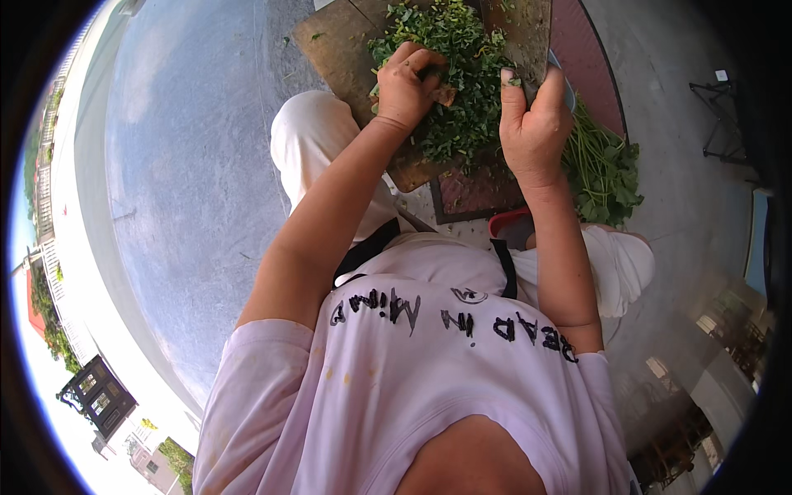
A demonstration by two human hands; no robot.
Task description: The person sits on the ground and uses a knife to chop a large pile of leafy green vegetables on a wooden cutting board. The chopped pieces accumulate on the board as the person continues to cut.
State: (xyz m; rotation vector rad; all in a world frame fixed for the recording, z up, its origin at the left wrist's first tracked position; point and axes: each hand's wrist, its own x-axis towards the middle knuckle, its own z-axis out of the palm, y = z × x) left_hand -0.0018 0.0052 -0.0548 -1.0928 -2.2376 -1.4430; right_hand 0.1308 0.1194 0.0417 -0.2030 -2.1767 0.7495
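A heap of chopped leafy greens (461, 80) covers much of a wooden cutting board (343, 46). My left hand (408, 83) rests at the heap's left side, its fingers curled around some of the greens. Pale stem bits show beside that hand, and a small brownish piece sits by its thumb; I cannot tell what it is. My right hand (537, 127) grips a broad, stained blade, apparently a cleaver (520, 34), at the heap's right side. A bit of leaf clings by the right thumb. The cleaver's handle is hidden in the hand.
Uncut leafy greens with long stems (603, 167) lie right of my right forearm. Beneath the board is a dark red surface (476, 195). A blue rim (566, 77) shows behind my right hand. A black folding stand (718, 117) is on the concrete floor at far right.
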